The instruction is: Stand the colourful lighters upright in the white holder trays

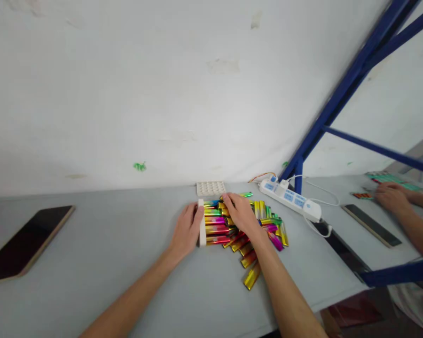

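Taking the held white rack (202, 234) as the clock's centre and 12 as toward the wall (162, 94), one dark slab (28, 241) is lying at 9 o'clock. The left hand (187, 230) is gripping the rack's 9 o'clock side, thumb and fingers clasping it on edge. Shiny tubes (216, 230) are sticking out toward 3; at least five are showing at its face. One flat pitted tray (210, 188) is lying at 12.

The right hand (240, 213) is bending its fingers over tubes at 2 o'clock; whether it is pinching one, I cannot tell. Loose tubes (253, 276) are spreading from 2 to 5, overlapping too much for a sure count. They are looking light, stiff and slick, likely to roll, so mid-barrel seems the best hold; the rack is probably light and rigid, best taken by its edges.

One power strip (291, 199) is resting between 2 and 3. Farther toward 3, two more dark slabs (372, 225) are lying near one blue frame (324, 108), and a co-worker's hand (393, 197) is resting beyond.
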`<control>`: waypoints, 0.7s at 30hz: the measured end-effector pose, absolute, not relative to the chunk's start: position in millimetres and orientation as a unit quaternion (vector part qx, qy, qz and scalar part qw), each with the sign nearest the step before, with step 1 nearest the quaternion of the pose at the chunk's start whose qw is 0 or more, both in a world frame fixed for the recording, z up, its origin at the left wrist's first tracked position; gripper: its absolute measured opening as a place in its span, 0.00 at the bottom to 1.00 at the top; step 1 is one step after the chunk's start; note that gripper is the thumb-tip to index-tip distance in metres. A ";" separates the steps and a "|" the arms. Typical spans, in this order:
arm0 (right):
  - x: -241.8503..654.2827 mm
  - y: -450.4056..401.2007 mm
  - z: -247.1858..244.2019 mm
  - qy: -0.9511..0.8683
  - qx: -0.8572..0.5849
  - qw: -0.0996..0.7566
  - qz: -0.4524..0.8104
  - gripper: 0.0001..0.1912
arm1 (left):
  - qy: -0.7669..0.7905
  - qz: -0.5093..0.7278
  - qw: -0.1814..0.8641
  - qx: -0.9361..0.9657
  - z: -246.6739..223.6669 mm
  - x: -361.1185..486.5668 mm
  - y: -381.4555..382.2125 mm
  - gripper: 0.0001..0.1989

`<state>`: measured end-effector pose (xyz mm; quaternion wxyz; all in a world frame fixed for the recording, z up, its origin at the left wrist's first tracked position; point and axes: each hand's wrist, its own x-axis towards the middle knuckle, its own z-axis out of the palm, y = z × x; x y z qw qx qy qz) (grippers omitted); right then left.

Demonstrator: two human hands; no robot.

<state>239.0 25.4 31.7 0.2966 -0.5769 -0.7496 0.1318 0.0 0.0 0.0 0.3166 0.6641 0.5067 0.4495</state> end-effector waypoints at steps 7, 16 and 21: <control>248.2 23.9 30.8 -0.740 -0.601 0.285 0.098 0.31 | 0.504 0.421 0.329 0.679 7.8 -7.4 -1.6 0.26; 261.9 25.7 33.3 -0.756 -0.608 0.232 0.072 0.23 | 0.496 0.412 0.321 0.693 9.2 -8.9 -2.3 0.24; 257.9 28.5 32.1 -0.772 -0.588 0.227 0.084 0.18 | 0.498 0.417 0.317 0.690 7.8 -8.2 -1.7 0.23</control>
